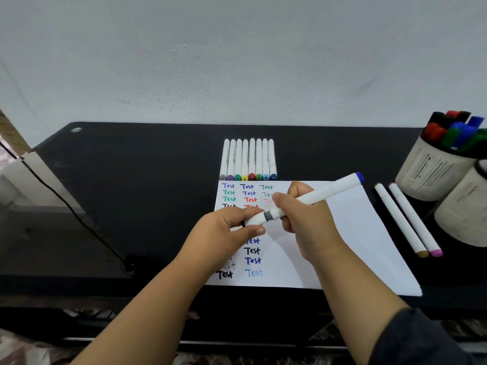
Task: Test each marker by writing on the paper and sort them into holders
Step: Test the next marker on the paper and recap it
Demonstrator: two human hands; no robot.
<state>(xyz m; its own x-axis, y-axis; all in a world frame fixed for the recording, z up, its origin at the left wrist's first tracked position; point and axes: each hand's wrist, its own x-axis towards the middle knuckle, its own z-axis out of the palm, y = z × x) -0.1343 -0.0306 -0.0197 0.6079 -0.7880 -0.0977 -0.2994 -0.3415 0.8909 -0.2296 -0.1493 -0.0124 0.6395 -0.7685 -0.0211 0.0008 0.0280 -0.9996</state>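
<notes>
Item: white marker (313,197), blue-tipped far end, held above the paper (355,233) on the black desk (158,167). Right hand (305,222): fingers curled round the barrel, forearm reaching in from lower right. Left hand (229,227): fingertips pinching the cap (254,219) at the near end, a grey collar showing between cap and barrel. Row of eight markers (249,160) beyond the paper; two markers (408,219) at right; two holders (434,164).

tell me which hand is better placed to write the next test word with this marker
Right. The right hand grips the marker along its barrel over the paper, while the left hand pinches only the cap end.
</notes>
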